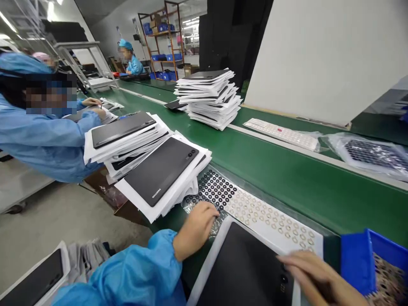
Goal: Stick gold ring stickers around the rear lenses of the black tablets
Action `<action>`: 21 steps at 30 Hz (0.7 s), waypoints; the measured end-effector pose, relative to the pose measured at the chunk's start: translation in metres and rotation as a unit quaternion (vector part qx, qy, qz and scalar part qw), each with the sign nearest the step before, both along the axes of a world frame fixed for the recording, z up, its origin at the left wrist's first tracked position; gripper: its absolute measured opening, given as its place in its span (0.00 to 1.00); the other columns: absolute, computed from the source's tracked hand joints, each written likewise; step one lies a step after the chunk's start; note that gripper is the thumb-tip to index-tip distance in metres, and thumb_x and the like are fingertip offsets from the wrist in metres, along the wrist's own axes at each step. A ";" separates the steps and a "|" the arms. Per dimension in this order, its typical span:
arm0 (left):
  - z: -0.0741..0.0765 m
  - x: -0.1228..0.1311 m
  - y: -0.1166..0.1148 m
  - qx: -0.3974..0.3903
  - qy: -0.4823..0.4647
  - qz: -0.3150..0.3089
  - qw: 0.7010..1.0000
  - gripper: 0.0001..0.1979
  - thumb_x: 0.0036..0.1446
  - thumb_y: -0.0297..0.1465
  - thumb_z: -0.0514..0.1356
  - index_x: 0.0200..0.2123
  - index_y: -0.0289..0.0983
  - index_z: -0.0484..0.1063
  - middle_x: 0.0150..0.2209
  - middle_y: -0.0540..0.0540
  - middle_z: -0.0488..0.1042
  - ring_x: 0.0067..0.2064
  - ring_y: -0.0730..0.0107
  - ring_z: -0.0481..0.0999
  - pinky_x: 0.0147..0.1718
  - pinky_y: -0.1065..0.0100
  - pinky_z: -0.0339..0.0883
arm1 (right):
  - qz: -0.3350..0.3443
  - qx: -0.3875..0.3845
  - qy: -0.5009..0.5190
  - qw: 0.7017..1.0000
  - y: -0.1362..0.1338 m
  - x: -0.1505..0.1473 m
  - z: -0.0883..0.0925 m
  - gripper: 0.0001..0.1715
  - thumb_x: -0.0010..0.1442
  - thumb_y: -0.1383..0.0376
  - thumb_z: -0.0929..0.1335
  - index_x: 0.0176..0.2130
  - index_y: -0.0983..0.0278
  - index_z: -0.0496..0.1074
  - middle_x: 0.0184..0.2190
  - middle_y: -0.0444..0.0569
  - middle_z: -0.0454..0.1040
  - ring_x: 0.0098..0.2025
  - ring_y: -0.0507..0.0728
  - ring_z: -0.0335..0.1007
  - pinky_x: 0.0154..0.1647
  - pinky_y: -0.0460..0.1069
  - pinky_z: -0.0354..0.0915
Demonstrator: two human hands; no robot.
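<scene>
My left hand (196, 227) rests with curled fingers on a sheet of small black rings (219, 191), at the left edge of a dark tablet (245, 267) lying on white foam in front of me. What the fingertips pinch, if anything, is hidden. My right hand (314, 274) lies with fingers stretched flat across the tablet's right end, by its camera corner. Beyond the tablet the ring sheet (270, 219) shows rows of empty pale circles.
Stacked tablets in white sleeves (159, 170) sit to the left, and a taller stack (210, 97) is on the green conveyor (287, 170). A blue bin (376, 259) stands at right. A co-worker's blue sleeve (47, 140) reaches in at left; another person sits far back.
</scene>
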State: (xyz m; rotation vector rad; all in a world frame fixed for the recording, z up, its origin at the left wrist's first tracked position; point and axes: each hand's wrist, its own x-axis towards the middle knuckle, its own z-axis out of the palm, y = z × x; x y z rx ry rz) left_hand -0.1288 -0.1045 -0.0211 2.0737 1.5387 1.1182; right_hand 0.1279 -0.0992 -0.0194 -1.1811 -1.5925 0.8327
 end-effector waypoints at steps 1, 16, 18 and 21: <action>-0.009 -0.015 0.001 -0.016 -0.008 0.010 1.000 0.11 0.62 0.21 0.49 0.38 0.36 0.70 0.37 0.45 0.71 0.41 0.67 0.71 0.43 0.64 0.68 | 0.100 -0.008 -0.066 0.993 0.009 -0.020 0.003 0.10 0.55 0.54 0.70 0.32 0.56 0.77 0.32 0.49 0.75 0.32 0.58 0.72 0.31 0.50 0.69; -0.031 -0.045 -0.002 -0.095 0.035 -0.026 0.995 0.12 0.55 0.17 0.58 0.41 0.35 0.67 0.44 0.47 0.68 0.46 0.65 0.66 0.49 0.62 0.67 | 0.257 -0.037 -0.412 0.873 0.057 -0.139 -0.015 0.14 0.54 0.76 0.62 0.32 0.60 0.72 0.32 0.47 0.73 0.34 0.57 0.73 0.34 0.49 0.66; -0.032 -0.045 -0.002 -0.092 0.035 -0.028 0.995 0.12 0.54 0.17 0.57 0.41 0.35 0.67 0.44 0.47 0.68 0.46 0.64 0.66 0.48 0.62 0.68 | 0.258 -0.042 -0.443 0.858 0.057 -0.144 -0.010 0.14 0.53 0.77 0.62 0.32 0.60 0.72 0.32 0.47 0.73 0.34 0.57 0.73 0.33 0.49 0.65; -0.035 -0.045 -0.002 -0.082 0.031 -0.034 0.996 0.13 0.54 0.16 0.56 0.41 0.35 0.67 0.44 0.47 0.68 0.46 0.64 0.67 0.48 0.61 0.68 | 0.246 -0.049 -0.491 0.834 0.055 -0.150 -0.003 0.15 0.55 0.78 0.61 0.33 0.62 0.72 0.33 0.49 0.73 0.32 0.57 0.73 0.31 0.48 0.64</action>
